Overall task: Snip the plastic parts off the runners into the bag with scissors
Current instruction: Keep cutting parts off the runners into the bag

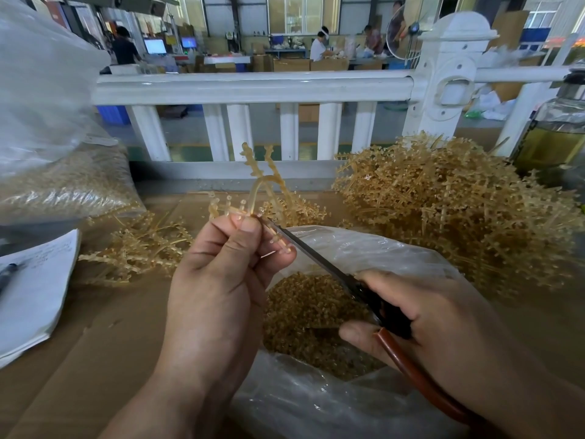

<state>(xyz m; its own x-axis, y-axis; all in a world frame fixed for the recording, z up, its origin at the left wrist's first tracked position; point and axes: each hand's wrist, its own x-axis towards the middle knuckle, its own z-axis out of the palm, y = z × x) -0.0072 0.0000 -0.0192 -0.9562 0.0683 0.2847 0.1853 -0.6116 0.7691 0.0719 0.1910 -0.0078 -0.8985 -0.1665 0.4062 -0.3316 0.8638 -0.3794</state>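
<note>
My left hand (221, 274) pinches a translucent amber plastic runner (262, 185) with small parts along its branches, holding it up above the bag. My right hand (437, 327) grips scissors (319, 261) with dark and brown handles; the blades point up and left, their tips against the runner beside my left fingertips. Below both hands lies an open clear plastic bag (373, 248) holding a heap of small amber cut parts (310, 315).
A big pile of uncut runners (443, 204) lies at the right, a smaller scatter (139, 248) at the left. A filled clear bag (63, 185) stands far left, papers with a pen (31, 289) near it. A white railing (253, 87) runs behind; a glass bottle (554, 134) stands at the right edge.
</note>
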